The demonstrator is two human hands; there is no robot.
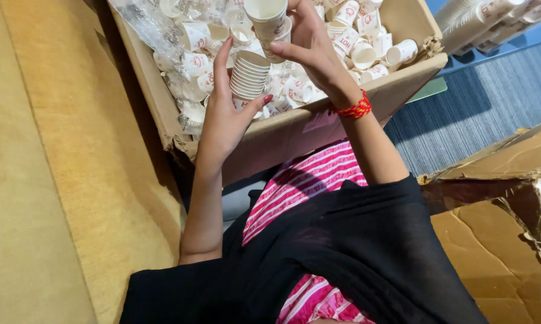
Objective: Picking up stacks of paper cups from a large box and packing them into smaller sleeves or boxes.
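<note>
A packing workroom, by its looks: an open cardboard box (294, 129) heaped with paper cups (366, 54), stacked cups (480, 21) far right, torn cardboard (492, 252) near right.

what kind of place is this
Probably a small packing or sorting spot indoors, set on the floor: a cardboard box full of loose paper cups, another torn carton, and long cup stacks on blue carpet.

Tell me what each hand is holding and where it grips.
Left hand holds a stack of nested paper cups around its side. Right hand grips a couple of paper cups by their side walls.
</note>
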